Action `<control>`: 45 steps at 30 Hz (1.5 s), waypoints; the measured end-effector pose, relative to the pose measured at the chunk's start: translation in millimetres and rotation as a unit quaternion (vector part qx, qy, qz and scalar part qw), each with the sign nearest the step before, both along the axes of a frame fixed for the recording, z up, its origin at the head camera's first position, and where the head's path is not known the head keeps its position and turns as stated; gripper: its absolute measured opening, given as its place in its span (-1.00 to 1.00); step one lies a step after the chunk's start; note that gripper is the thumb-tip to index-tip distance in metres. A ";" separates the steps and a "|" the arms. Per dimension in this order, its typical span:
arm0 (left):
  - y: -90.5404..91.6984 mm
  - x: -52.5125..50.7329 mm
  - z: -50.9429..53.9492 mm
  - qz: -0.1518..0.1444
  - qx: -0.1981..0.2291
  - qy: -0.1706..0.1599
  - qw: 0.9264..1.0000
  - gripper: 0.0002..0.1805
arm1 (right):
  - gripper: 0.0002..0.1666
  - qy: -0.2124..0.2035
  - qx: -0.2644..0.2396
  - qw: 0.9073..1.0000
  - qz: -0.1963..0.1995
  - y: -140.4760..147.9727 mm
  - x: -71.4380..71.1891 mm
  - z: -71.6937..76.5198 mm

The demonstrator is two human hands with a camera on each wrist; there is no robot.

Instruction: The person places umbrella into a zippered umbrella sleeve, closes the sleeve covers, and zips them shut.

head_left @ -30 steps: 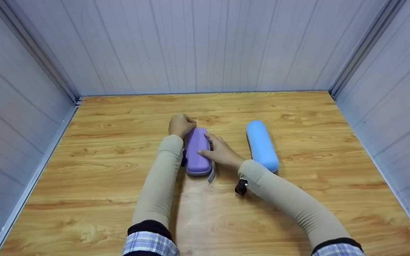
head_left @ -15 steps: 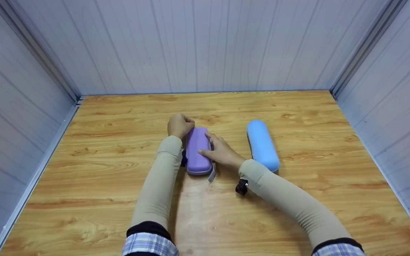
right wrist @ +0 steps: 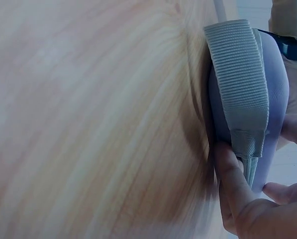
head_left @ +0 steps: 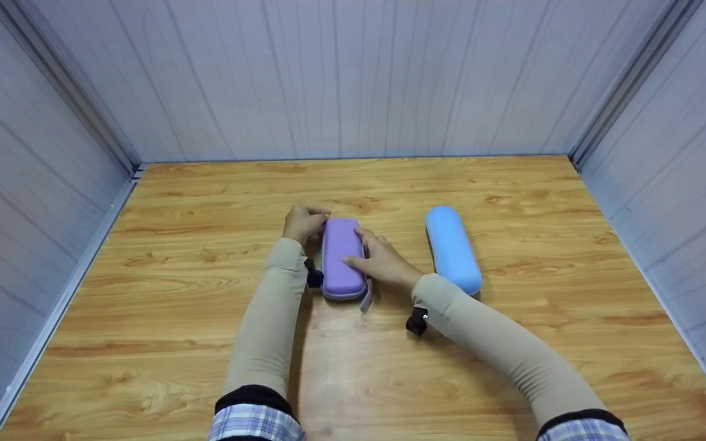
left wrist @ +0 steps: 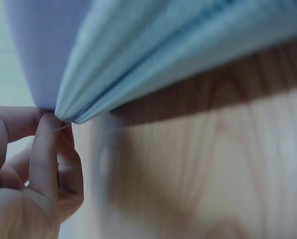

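A purple zip-up hard case (head_left: 341, 263) lies lengthwise on the wooden table. My right hand (head_left: 385, 262) grips its right side, thumb on top and fingers along the edge. At the far left corner, my left hand (head_left: 305, 223) pinches the zipper seam with thumb and fingertips. In the left wrist view, the left hand (left wrist: 36, 169) covers whatever small pull is there; the grey seam (left wrist: 138, 64) runs away from it. The right wrist view shows a ribbed grey strap (right wrist: 240, 82) at the case's near end, beside the right hand's fingers (right wrist: 233, 179).
A light blue hard case (head_left: 453, 251) lies slightly slanted to the right of the purple one, close to the right forearm. Pale panel walls (head_left: 341, 79) enclose the table (head_left: 175, 294) at the back and both sides.
My left hand has shifted slightly left and toward me, from the purple case's far end round to its far left corner. The right hand keeps its grip; the blue case stays put.
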State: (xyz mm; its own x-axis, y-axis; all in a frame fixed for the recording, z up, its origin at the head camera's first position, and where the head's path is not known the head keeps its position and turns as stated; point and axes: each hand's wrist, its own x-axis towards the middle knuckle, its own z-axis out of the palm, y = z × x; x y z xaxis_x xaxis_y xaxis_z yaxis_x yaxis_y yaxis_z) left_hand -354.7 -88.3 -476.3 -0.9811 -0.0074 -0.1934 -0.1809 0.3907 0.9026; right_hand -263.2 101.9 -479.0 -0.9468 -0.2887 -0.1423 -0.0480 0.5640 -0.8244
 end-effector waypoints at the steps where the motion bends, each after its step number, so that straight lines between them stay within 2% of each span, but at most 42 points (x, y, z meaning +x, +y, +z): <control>1: -1.9 -0.3 -1.0 -0.010 0.015 -0.009 1.000 -0.75 | 0.00 -0.002 0.003 1.000 -0.001 0.1 0.2 0.2; 4: -7.6 -1.6 -1.9 -0.048 0.024 -0.025 0.998 -0.72 | -0.01 -0.007 0.010 1.000 -0.001 0.5 0.0 -0.4; 6: -10.4 -2.7 -0.7 -0.070 0.000 -0.029 0.997 -0.71 | -0.01 -0.006 0.014 1.000 -0.002 0.5 -0.2 -0.7; 9: -13.6 -6.5 1.7 -0.098 -0.057 -0.026 0.993 -0.69 | -0.01 -0.003 0.015 1.000 0.000 0.5 -1.4 -0.8; 13: -15.7 -8.1 4.4 -0.144 -0.148 0.008 0.979 -0.72 | -0.01 -0.002 0.014 1.000 0.002 0.5 -2.1 -0.3; 15: -15.9 -6.7 4.7 -0.165 -0.173 0.029 0.971 -0.73 | -0.01 -0.001 0.015 1.000 0.000 0.9 -2.1 -0.1; 18: -16.3 -4.8 2.3 -0.187 -0.183 0.050 0.964 -0.73 | -0.02 0.000 0.017 1.000 -0.001 1.7 -2.8 -1.0; 24: -19.5 -9.9 -6.4 -0.211 -0.221 0.090 0.948 -0.74 | -0.02 0.002 0.014 1.000 0.006 2.2 -3.3 -1.5; 26: -19.7 -10.8 -8.7 -0.210 -0.210 0.092 0.950 -0.75 | -0.02 0.003 0.010 1.000 0.007 2.5 -3.1 -1.3; 28: -19.4 -9.8 -10.1 -0.204 -0.183 0.080 0.958 -0.76 | -0.02 0.002 0.006 1.000 0.006 2.7 -2.9 -1.5; 30: -19.2 -8.8 -11.6 -0.198 -0.164 0.076 0.963 -0.77 | -0.02 0.002 0.006 1.000 0.007 2.8 -2.5 -2.0; 36: -17.3 -4.4 -11.0 -0.189 -0.178 0.090 0.961 -0.77 | -0.01 0.001 0.007 1.000 0.005 3.6 -1.6 -3.0; 45: -19.4 4.8 -9.4 -0.168 -0.153 0.094 0.969 -0.85 | -0.01 0.001 0.010 1.000 -0.001 1.8 -2.4 -3.7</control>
